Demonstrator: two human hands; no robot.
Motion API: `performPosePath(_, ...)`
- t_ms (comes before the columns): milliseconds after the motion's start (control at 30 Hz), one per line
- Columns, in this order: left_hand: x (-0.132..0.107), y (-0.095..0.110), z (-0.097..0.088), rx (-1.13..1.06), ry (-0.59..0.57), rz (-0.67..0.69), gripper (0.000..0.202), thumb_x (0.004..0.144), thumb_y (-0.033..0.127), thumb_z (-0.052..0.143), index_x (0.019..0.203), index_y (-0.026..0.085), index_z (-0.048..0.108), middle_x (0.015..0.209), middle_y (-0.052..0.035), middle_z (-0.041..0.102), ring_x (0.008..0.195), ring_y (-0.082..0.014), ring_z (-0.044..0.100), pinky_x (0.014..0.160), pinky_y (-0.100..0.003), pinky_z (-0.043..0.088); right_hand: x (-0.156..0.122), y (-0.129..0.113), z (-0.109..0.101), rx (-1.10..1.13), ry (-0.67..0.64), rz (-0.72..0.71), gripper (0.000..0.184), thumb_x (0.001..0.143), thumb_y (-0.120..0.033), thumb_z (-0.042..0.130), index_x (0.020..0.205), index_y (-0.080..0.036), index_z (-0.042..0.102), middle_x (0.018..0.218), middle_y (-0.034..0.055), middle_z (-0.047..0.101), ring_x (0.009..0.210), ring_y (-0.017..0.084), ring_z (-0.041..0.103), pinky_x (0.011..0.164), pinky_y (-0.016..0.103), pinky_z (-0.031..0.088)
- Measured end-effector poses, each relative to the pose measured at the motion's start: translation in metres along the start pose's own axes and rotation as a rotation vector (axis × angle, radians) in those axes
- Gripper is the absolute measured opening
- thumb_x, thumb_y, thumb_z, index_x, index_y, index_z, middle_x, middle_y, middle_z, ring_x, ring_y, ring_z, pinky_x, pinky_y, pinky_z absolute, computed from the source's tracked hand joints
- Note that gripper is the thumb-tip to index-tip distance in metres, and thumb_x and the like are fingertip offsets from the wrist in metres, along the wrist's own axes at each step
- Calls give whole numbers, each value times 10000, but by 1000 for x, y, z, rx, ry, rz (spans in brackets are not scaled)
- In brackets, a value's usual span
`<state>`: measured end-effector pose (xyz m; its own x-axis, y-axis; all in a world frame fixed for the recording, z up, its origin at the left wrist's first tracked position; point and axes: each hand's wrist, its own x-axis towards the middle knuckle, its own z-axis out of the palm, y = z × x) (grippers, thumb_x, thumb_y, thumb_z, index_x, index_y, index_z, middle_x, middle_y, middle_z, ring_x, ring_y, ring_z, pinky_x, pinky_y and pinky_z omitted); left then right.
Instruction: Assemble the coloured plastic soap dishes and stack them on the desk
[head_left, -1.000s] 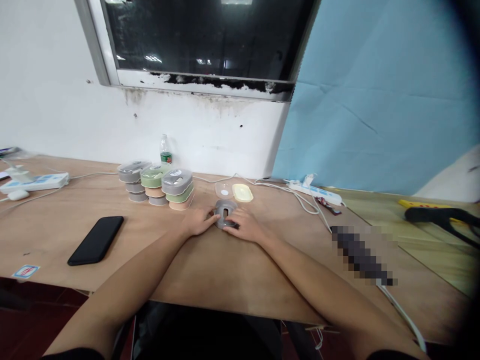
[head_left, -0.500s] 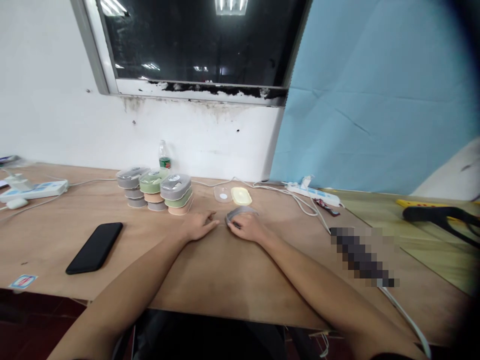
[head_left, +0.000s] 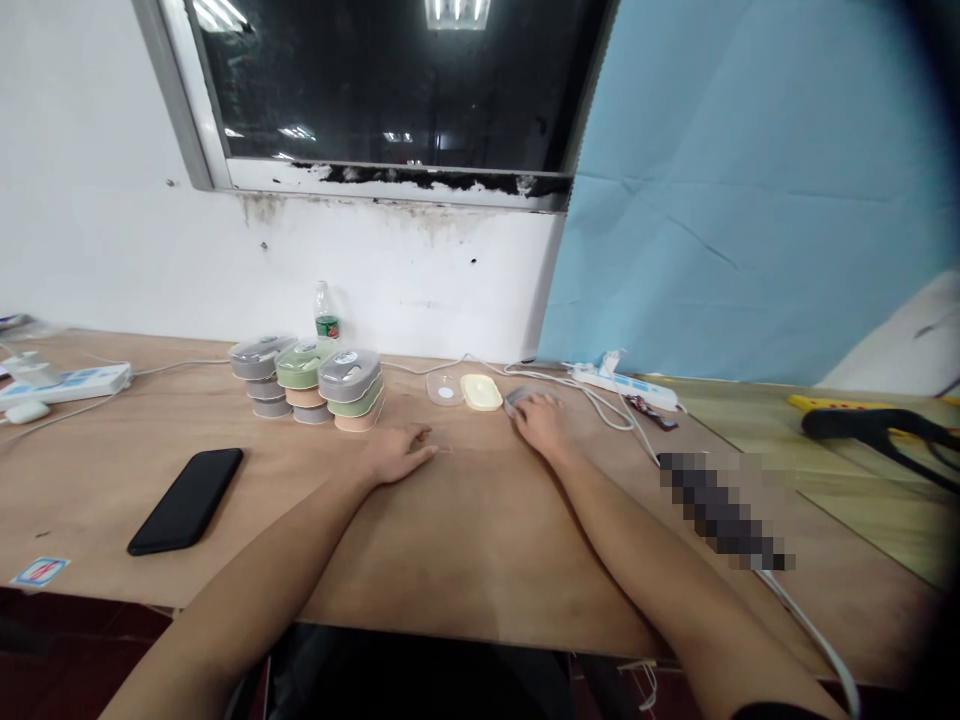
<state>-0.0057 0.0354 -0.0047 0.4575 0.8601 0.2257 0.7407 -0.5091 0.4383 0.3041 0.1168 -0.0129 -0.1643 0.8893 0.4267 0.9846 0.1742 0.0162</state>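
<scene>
My left hand (head_left: 401, 452) rests on the wooden table, thumb and fingers apart, holding nothing. Farther right, my right hand (head_left: 541, 420) has its fingers over a small grey, shallow piece with rounded ends (head_left: 516, 398), which looks like a part of a lunch box; the hand covers much of it. Just left of it lies a pale yellow shallow tray or lid (head_left: 481, 392). Beside that is a clear lid (head_left: 445, 390) with a round white sticker. Stacked lunch boxes in grey, green and peach, among them a green-topped one (head_left: 304, 364), stand left of my left hand.
A black phone (head_left: 186, 501) lies at the left. Power strips sit at the far left (head_left: 82, 385) and back right (head_left: 634, 387), with white cables along the wall. A plastic bottle (head_left: 325, 310) stands behind the boxes. A blurred-out dark object (head_left: 720, 510) lies at the right.
My right hand has moved right and away from me with the grey piece, from in front of the yellow piece to its right side. My left hand has stayed in place.
</scene>
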Motion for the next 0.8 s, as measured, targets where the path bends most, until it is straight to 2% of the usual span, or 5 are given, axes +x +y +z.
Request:
performPosePath(200, 0, 1, 0, 20, -2, -1, 525, 872, 536, 410, 1236, 178, 531, 1114, -86, 639, 970, -236, 603, 846, -353, 456, 5, 9, 19, 130, 76, 117, 385, 797, -121, 422, 1061, -221, 684, 1223, 94, 546, 1075, 275, 450, 900, 391, 335)
performPosePath(400, 0, -1, 2, 18, 16, 12, 525, 873, 541, 411, 1221, 169, 538, 1107, -79, 642, 966, -232, 604, 825, -348, 462, 16, 20, 36, 229, 100, 196, 401, 702, -79, 450, 999, -198, 691, 1222, 96, 514, 1118, 238, 459, 969, 327, 340)
performPosePath(533, 1, -3, 3, 5, 11, 3, 526, 874, 540, 410, 1222, 165, 533, 1120, -83, 636, 984, -229, 599, 837, -344, 459, 22, 21, 37, 286, 74, 225, 388, 702, -104, 453, 1002, -191, 684, 1211, 96, 513, 1146, 222, 459, 994, 312, 330)
performPosePath(667, 1, -3, 3, 4, 3, -2, 528, 874, 540, 411, 1226, 165, 527, 1124, -84, 632, 986, -230, 599, 848, -344, 456, 21, -1, 27, 259, 149, 153, 387, 785, -234, 480, 1139, -182, 627, 1302, 109, 469, 1202, 256, 406, 1030, 368, 290)
performPosePath(800, 1, -2, 3, 18, 6, 5, 530, 872, 545, 411, 1223, 167, 530, 1111, -88, 633, 956, -229, 607, 833, -341, 457, 14, -48, 18, 232, 116, -54, 507, 831, -457, 502, 1298, -261, 509, 1418, 87, 379, 1329, 311, 236, 1071, 494, 169)
